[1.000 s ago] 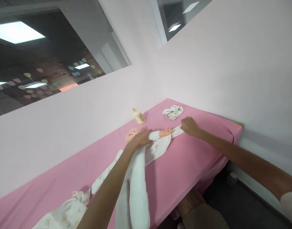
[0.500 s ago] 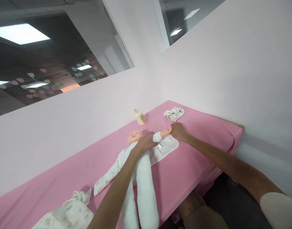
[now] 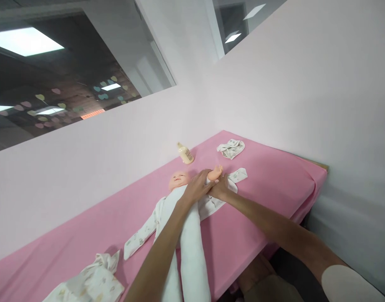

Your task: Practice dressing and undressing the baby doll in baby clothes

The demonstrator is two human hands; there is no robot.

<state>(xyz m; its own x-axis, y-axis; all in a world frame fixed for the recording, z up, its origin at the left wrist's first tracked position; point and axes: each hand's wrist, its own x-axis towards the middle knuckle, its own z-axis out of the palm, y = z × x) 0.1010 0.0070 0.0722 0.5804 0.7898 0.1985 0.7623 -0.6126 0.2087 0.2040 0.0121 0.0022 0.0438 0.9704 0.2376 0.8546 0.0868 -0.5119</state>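
A baby doll (image 3: 179,179) in a white body suit lies on its back on the pink-covered table. A patterned white baby shirt (image 3: 142,235) is spread beneath it, with one sleeve around or along the doll's arm at the left. My left hand (image 3: 195,188) is closed around the doll's other arm, whose bare hand (image 3: 215,173) points up. Against that forearm, my right hand (image 3: 220,188) is closed, its fingers partly hidden behind the doll's arm. The shirt's other sleeve (image 3: 238,175) lies flat just beyond my right hand.
A pale yellow lotion bottle (image 3: 185,154) stands by the wall. Folded patterned cloth (image 3: 231,149) lies near the far corner. Crumpled patterned fabric (image 3: 91,281) is at the near left. White walls (image 3: 274,96) bound the pink table cover (image 3: 268,176) on two sides.
My right hand has moved left from the far end of the shirt to the doll's forearm, beside my left hand. The patterned sleeve now shows stretched out to the right.
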